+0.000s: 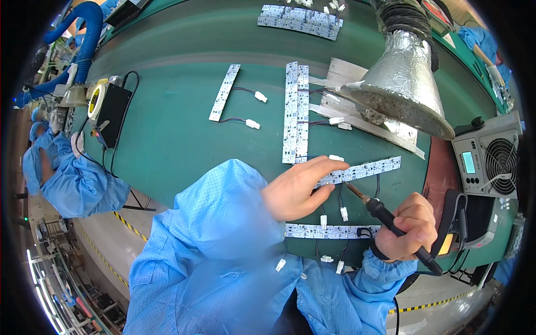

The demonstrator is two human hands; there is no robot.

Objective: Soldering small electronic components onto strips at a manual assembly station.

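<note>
My left hand (pixel 298 190) grips the left end of a white circuit board strip (pixel 371 168), its fingers over the upper edge and the thumb at the lower one. In my right hand (pixel 410 226) is a soldering iron (pixel 384 214), closed round the black handle. Its tip meets or nearly meets the strip's lower edge, beside my left thumb. Dark wires with white connectors (pixel 344 213) hang from this strip. Closer to me lies another circuit board strip (pixel 321 231), partly covered by my right wrist. Two upright strips (pixel 290 111) lie side by side beyond my left hand.
A single strip (pixel 225 92) lies farther left on the green mat (pixel 173 111). A foil-covered fume hood (pixel 405 84) hangs over metal bars at the right, near a grey soldering unit (pixel 486 159). Stacked strips (pixel 298 21) lie at the back. Co-workers (pixel 75 173) sit on both sides.
</note>
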